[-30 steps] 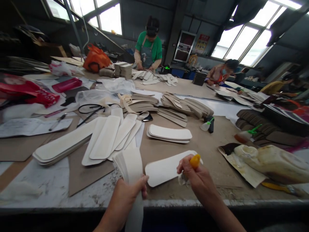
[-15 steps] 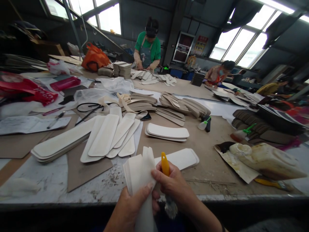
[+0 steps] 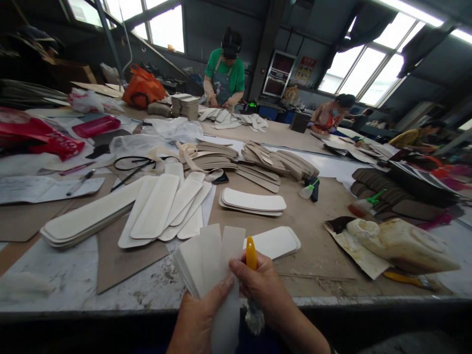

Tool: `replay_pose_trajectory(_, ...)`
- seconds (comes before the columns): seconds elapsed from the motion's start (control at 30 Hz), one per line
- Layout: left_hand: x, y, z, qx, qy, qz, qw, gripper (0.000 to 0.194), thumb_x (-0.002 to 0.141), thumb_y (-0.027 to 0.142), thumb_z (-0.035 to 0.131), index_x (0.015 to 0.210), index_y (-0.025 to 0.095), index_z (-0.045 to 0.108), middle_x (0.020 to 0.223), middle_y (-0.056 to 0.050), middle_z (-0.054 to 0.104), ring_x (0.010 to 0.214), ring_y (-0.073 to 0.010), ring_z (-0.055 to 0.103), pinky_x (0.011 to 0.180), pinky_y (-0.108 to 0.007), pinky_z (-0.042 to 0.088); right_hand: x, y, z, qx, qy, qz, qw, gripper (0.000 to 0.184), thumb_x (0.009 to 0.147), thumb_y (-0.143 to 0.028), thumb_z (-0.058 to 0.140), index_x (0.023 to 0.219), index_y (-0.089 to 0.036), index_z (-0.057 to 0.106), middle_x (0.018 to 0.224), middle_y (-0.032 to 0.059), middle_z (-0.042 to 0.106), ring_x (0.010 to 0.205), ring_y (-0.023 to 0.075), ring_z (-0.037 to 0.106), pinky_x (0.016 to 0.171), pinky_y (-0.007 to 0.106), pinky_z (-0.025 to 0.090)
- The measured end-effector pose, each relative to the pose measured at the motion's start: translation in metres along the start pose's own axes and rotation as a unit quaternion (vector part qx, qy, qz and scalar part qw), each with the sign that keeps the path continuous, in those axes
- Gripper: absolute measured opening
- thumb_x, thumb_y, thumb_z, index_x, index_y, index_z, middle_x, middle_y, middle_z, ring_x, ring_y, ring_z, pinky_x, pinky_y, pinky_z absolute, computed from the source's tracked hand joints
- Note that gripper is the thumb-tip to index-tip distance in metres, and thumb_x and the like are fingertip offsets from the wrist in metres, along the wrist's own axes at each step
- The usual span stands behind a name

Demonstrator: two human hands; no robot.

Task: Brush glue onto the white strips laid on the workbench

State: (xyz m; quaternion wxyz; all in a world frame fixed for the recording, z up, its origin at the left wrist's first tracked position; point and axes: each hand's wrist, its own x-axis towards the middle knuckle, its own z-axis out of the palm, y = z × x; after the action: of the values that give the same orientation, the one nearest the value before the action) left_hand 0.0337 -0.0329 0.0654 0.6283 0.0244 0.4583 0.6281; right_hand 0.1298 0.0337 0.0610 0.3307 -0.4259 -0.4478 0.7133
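Observation:
My left hand point(image 3: 197, 317) is closed round a fanned bundle of white strips point(image 3: 206, 260) held upright at the table's near edge. My right hand point(image 3: 263, 287) grips a yellow-handled brush point(image 3: 251, 253), its bristles hanging down below the fist, and its thumb and fingers press on the rightmost strip of the fan. Just beyond the hands lies a white rounded pad point(image 3: 275, 242) flat on the brown board.
A stack of white pads point(image 3: 252, 201) and a spread of long white pads point(image 3: 162, 209) lie ahead. A stained glue jug point(image 3: 401, 246) lies at right, small green-tipped bottles point(image 3: 309, 189) beyond. Other people work at the far tables. Papers and a pen point(image 3: 79, 182) lie at left.
My right hand with the brush came off the flat pad and over to the strip bundle. The bundle has been lifted and fanned out between both hands.

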Motion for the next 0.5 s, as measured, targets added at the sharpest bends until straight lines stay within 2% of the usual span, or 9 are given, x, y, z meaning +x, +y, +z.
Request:
replay_pose_trajectory(0.13,0.003,-0.001,-0.003,0.016,-0.012,-0.041,0.999,0.057,0.055,0.024,0.081,0.108,0.013,0.062,0.102,-0.011,0.07,0.102,-0.0304,0.061,0.089,-0.034,0.048,0.001,0.004,-0.005,-0.08,0.005,-0.039,0.996,0.033,0.067,-0.045,0.067,0.063,-0.016,0.052,0.057,-0.0036,0.047,0.053,0.0086,0.041,0.049,0.021,0.035)
replay_pose_trajectory(0.2,0.005,-0.002,-0.003,0.01,-0.014,-0.028,0.999,0.054,0.056,0.023,0.08,0.107,0.013,0.063,0.103,-0.01,0.07,0.102,-0.029,0.061,0.091,-0.033,0.047,0.001,0.004,-0.004,-0.107,0.005,-0.04,0.993,0.033,0.069,-0.047,0.065,0.063,-0.016,0.053,0.056,-0.0036,0.045,0.052,0.0088,0.039,0.048,0.021,0.034)
replay_pose_trajectory(0.37,0.009,-0.009,0.003,-0.001,0.036,0.007,0.999,0.059,0.054,0.024,0.081,0.109,0.014,0.061,0.097,-0.009,0.071,0.097,-0.0288,0.063,0.087,-0.034,0.05,0.002,0.006,-0.001,-0.055,0.034,0.01,0.998,0.039,0.064,-0.051,0.068,0.064,-0.018,0.047,0.046,-0.0092,0.035,0.039,0.005,0.028,0.038,0.018,0.024)
replay_pose_trajectory(0.43,0.01,-0.011,0.004,-0.007,0.043,0.013,0.999,0.061,0.054,0.023,0.081,0.11,0.014,0.059,0.095,-0.008,0.072,0.094,-0.0281,0.064,0.084,-0.033,0.051,0.005,0.005,-0.004,-0.049,0.053,0.018,0.997,0.041,0.063,-0.053,0.069,0.065,-0.018,0.048,0.044,-0.009,0.037,0.039,0.0051,0.03,0.038,0.018,0.026)
replay_pose_trajectory(0.5,0.01,-0.01,0.0,-0.001,0.036,-0.003,0.999,0.056,0.054,0.025,0.081,0.105,0.015,0.062,0.093,-0.007,0.071,0.09,-0.027,0.065,0.079,-0.032,0.052,0.008,0.0,-0.01,-0.05,0.079,0.011,0.996,0.042,0.061,-0.054,0.07,0.067,-0.018,0.05,0.049,-0.0057,0.045,0.043,0.0077,0.039,0.041,0.02,0.035)
